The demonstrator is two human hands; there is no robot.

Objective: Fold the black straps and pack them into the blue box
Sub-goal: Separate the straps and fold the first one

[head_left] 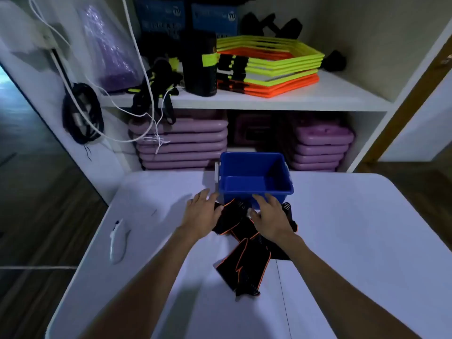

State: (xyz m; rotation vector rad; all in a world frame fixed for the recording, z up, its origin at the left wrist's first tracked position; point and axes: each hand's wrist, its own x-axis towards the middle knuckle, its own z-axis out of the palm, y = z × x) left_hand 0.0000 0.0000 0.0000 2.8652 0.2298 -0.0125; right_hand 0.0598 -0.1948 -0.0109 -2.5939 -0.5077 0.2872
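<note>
Hovering open-palmed, left hand [201, 216] and right hand [270, 217] hold nothing; black straps [244, 260] beneath look limp, light; pinch edges.

We see the blue box [254, 177] standing open and empty at the far edge of the white table. Just in front of it lie the black straps [244, 255] with orange edges, all in a loose heap, unfolded, some crossing over each other and reaching toward us.
</note>
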